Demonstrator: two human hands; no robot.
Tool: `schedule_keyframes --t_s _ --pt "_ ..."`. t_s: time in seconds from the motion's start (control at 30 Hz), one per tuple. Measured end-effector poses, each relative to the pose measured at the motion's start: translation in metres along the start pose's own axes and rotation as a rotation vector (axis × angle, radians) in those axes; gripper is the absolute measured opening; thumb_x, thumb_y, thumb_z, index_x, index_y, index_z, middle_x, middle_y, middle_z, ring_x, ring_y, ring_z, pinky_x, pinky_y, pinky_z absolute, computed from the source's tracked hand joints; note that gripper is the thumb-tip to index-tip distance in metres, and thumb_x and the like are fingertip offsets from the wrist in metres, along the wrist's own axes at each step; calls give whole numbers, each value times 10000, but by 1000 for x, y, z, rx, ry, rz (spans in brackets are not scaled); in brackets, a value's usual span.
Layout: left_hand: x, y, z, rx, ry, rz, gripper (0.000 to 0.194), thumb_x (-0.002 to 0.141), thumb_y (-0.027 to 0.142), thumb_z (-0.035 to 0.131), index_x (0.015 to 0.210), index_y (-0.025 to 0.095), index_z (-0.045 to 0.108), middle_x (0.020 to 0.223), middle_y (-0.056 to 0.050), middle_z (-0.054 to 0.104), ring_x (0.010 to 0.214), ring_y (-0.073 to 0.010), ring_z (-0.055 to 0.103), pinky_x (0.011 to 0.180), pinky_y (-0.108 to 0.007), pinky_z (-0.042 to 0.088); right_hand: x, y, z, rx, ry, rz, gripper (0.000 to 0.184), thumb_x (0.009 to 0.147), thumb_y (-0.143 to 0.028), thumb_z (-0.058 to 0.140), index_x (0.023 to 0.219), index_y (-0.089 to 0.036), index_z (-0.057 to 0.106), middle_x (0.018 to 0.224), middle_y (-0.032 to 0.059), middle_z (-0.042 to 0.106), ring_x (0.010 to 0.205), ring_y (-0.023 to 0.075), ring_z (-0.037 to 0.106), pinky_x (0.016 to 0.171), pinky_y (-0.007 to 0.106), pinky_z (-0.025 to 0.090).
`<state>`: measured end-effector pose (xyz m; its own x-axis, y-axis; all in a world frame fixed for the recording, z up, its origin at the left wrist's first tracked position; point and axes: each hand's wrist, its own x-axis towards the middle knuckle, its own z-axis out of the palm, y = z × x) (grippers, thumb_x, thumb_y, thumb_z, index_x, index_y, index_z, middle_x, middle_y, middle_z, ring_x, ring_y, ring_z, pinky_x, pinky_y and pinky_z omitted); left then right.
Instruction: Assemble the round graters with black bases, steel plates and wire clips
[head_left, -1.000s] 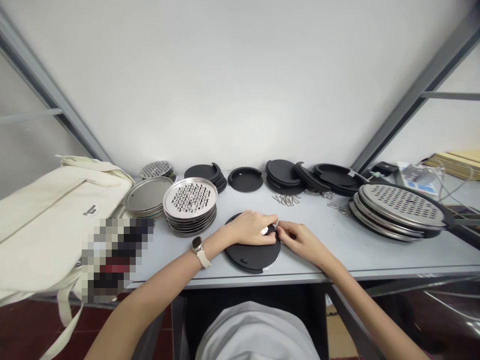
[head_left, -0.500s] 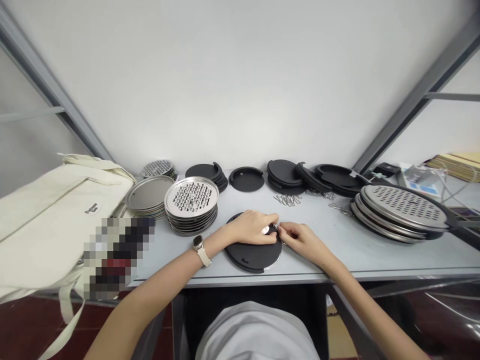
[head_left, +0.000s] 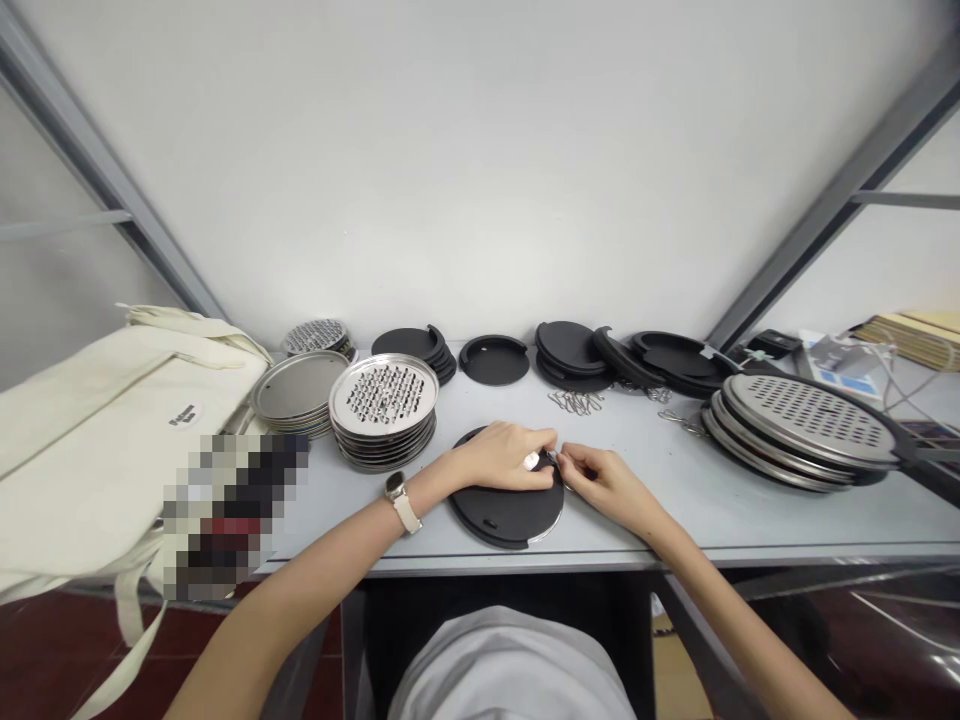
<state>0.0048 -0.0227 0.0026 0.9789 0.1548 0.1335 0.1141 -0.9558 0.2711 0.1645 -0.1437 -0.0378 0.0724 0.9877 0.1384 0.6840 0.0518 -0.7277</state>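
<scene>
A black round plate (head_left: 512, 512) with a raised rim and a thin silvery edge at lower right lies flat near the table's front. My left hand (head_left: 504, 456) rests across its top, the fingers bent at its right rim and keeping hold of it. Something white is on one of those fingers. At that same rim, my right hand (head_left: 607, 482) is closed in a pinch on a small metal wire hook, mostly hidden by the fingertips. Behind both hands lies a loose pile of metal wire hooks (head_left: 576, 402).
Stacked grater discs (head_left: 384, 395) and plain metal discs (head_left: 300, 385) stand at left, beside a cream bag (head_left: 112, 430). Black round plates (head_left: 493, 360) line the wall. Handled graters (head_left: 814, 418) are piled at right, near papers and cables. Grey posts (head_left: 810, 240) flank the table.
The hands and the plate keep nearly the same place. My right fingers shift very slightly at the rim, and the view tilts a little.
</scene>
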Motion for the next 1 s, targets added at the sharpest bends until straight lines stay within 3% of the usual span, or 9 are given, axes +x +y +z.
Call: schedule_keyframes --t_s 0.4,0.6,0.73,1.0 --pt "1 2 -2 -9 -20 -12 258 803 378 514 1013 228 522 766 9 645 686 -182 606 583 -251 357 0 3 -2 37 2 14 325 901 -366 387 631 -202 312 578 -54 282 552 104 293 512 234 244" --pt "1 2 -1 -25 9 43 155 846 327 456 939 220 520 815 14 653 688 -160 595 563 -250 334 1 0 -4 47 73 27 341 899 -351 383 620 -210 247 579 -57 227 537 99 263 504 234 238" --pt "0 4 -2 10 16 33 143 848 316 455 934 215 507 776 12 640 667 -162 594 549 -258 333 2 -1 -2 20 87 16 339 905 -364 388 625 -205 284 571 -54 266 541 102 287 501 234 251" --pt "-2 8 -4 40 14 -14 197 852 329 453 1006 207 461 815 -12 645 705 -199 622 601 -280 398 1 -5 -2 -38 -11 -25 322 941 -384 352 685 -196 405 589 -40 401 558 118 371 525 242 298"
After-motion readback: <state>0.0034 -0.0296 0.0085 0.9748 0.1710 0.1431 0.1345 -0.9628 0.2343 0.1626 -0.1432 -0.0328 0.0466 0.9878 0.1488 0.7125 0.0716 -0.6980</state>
